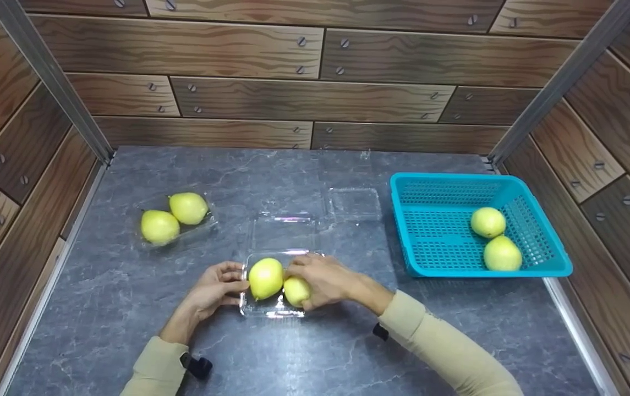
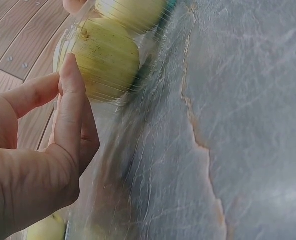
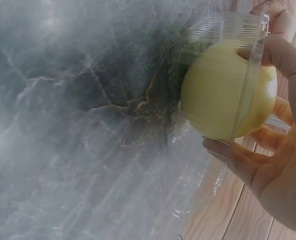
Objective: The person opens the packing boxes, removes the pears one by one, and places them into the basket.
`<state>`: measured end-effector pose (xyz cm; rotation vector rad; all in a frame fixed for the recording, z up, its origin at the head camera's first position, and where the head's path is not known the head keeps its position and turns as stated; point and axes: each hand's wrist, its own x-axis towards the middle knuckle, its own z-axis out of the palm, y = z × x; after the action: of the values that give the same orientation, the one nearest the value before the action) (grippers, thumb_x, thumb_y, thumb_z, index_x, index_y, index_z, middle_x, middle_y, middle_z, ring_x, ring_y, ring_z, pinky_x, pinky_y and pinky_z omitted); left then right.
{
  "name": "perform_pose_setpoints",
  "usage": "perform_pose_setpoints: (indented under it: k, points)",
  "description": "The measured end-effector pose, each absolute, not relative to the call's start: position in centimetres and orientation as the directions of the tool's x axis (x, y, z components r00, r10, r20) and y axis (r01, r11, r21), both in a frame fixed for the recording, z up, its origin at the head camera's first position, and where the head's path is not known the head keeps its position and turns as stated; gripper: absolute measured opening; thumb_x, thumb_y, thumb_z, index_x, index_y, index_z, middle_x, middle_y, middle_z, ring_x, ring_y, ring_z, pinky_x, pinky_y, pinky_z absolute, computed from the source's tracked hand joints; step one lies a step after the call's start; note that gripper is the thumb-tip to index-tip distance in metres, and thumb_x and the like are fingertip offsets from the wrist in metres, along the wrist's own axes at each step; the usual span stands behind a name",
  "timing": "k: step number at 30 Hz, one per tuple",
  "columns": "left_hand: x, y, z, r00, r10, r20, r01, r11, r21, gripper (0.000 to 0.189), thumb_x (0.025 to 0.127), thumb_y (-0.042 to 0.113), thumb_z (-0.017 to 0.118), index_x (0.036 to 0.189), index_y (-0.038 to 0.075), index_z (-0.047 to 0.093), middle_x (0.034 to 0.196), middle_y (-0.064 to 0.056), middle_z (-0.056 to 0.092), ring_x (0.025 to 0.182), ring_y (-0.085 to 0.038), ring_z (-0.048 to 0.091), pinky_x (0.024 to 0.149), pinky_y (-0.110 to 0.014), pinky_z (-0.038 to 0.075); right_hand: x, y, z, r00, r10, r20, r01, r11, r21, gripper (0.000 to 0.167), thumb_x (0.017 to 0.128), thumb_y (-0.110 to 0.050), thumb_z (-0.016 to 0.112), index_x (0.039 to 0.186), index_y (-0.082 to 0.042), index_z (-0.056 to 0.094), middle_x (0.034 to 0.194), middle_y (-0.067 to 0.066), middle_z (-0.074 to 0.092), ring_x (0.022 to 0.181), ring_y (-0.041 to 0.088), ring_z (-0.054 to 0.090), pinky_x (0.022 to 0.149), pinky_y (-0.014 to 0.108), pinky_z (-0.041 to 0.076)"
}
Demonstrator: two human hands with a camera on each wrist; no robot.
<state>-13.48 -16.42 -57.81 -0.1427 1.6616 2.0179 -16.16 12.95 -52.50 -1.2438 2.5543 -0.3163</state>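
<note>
In the head view a clear plastic clamshell container (image 1: 277,314) stands near the middle front with its lid (image 1: 284,234) folded back. Two yellow-green pears lie side by side in its base. My left hand (image 1: 218,286) pinches the container's left rim between thumb and fingers, next to the left pear (image 1: 266,278). Curled round the right pear (image 1: 296,291) is my right hand (image 1: 326,280), with its fingertips down inside the container. The right wrist view shows that pear (image 3: 223,92) through the clear wall, between thumb and fingers. Ribbed plastic covers the left pear (image 2: 105,62) in the left wrist view.
At the left, a clear container (image 1: 188,237) holds two pears (image 1: 159,227). A blue-green basket (image 1: 441,271) at the right has two pears (image 1: 488,222) in it. Another clear container (image 1: 354,204) lies behind, left of the basket. Wood-patterned walls enclose the grey table (image 1: 100,308).
</note>
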Motion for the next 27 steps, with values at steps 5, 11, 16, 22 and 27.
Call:
perform_pose_setpoints:
  k: [5,11,16,22,27]
  points:
    - [-13.56,-16.4,-57.94,-0.864,0.321,-0.388,-0.445,-0.123,0.887,0.037,0.092,-0.002,0.074,0.121,0.003,0.053,0.095,0.003,0.063,0.079,-0.011,0.066,0.06,-0.024,0.064,-16.34,12.75,-52.43,-0.582,-0.795,-0.171,-0.737,0.604,-0.303,0.06,0.08,-0.035,0.088,0.134,-0.022,0.065,0.133,0.003,0.067,0.115,0.023,0.065,0.098,0.036,0.06]
    - [-13.4,-16.39,-58.04,-0.867,0.311,-0.389,-0.442,-0.12,0.889,0.037,0.092,-0.002,0.074,0.122,0.003,0.052,0.095,0.004,0.063,0.079,-0.01,0.066,0.061,-0.024,0.064,-16.37,12.88,-52.52,-0.565,-0.809,-0.161,-0.748,0.585,-0.314,0.062,0.079,-0.033,0.089,0.135,-0.021,0.065,0.131,0.004,0.068,0.113,0.022,0.064,0.096,0.034,0.06]
    - [-13.28,-16.34,-58.06,-0.868,0.306,-0.391,-0.444,-0.124,0.888,0.037,0.091,-0.003,0.074,0.121,0.003,0.052,0.093,0.004,0.063,0.078,-0.009,0.066,0.06,-0.023,0.063,-16.48,13.07,-52.59,-0.55,-0.819,-0.165,-0.753,0.571,-0.326,0.063,0.079,-0.032,0.089,0.135,-0.02,0.064,0.132,0.004,0.068,0.116,0.023,0.064,0.098,0.036,0.06]
    - [-13.3,-16.36,-58.09,-0.868,0.306,-0.39,-0.443,-0.128,0.887,0.037,0.091,-0.003,0.074,0.121,0.004,0.052,0.093,0.004,0.063,0.077,-0.009,0.066,0.059,-0.023,0.064,-16.46,13.28,-52.36,-0.546,-0.823,-0.159,-0.748,0.564,-0.349,0.061,0.078,-0.032,0.089,0.132,-0.018,0.063,0.132,0.004,0.068,0.116,0.022,0.062,0.096,0.033,0.06]
    - [-13.32,-16.39,-58.13,-0.872,0.301,-0.386,-0.435,-0.115,0.893,0.037,0.092,-0.002,0.073,0.123,0.003,0.052,0.093,0.005,0.062,0.079,-0.008,0.066,0.06,-0.024,0.064,-16.37,13.25,-52.21,-0.55,-0.822,-0.149,-0.728,0.559,-0.396,0.06,0.075,-0.027,0.091,0.127,-0.016,0.064,0.127,0.002,0.07,0.115,0.021,0.062,0.098,0.031,0.059]
